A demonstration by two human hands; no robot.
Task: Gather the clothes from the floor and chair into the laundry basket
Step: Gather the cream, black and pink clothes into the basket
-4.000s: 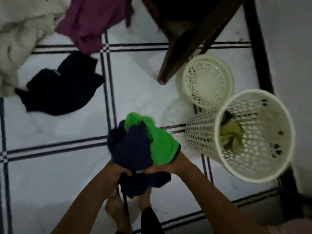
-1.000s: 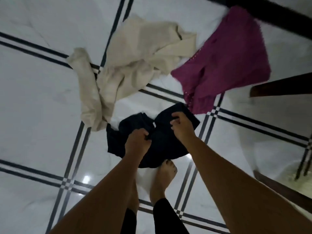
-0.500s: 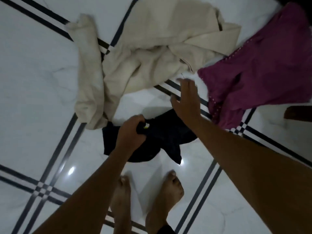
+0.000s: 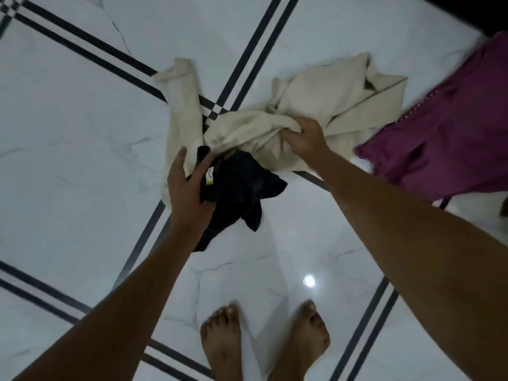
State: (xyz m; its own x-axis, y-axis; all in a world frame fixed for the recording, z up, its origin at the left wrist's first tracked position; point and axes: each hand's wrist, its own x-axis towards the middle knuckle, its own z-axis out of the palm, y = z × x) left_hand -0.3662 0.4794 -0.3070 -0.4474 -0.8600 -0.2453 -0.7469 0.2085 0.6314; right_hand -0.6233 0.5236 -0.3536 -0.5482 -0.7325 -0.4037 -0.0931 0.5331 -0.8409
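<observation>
A white marble floor (image 4: pixel 82 160), crossed by paired black inlay lines, is seen from above, with three garments spread across its upper half. The largest, a cream garment (image 4: pixel 316 111), is laid out with its long axis running roughly left to right; one narrow sleeve-like strip is stretched from the upper left down toward the lower left, while the wider body is fanned out toward the upper right. A magenta garment (image 4: pixel 445 127) is spread just beside it at the right edge, its long axis slanted from the upper right corner down toward the lower left, and is cut off by the frame. A black garment (image 4: pixel 242 188) is bunched just below the cream one and overlaps its lower edge; its pointed ends are directed down and to the right, and a small yellow-and-white tag is shown near its upper left.

The cream fabric is bunched inside the right hand (image 4: pixel 305 138), whose grip is clamped shut on a fold near the middle of the garment. The black garment is pinned under the left hand (image 4: pixel 187 185): the thumb and lower fingers are closed on the cloth, while the upper fingers are extended toward the cream strip. Two bare feet (image 4: pixel 264 339) are planted on the floor at the bottom, toes pointed toward the clothes. A small bright light reflection (image 4: pixel 309 280) is caught on the tile just above the feet.
</observation>
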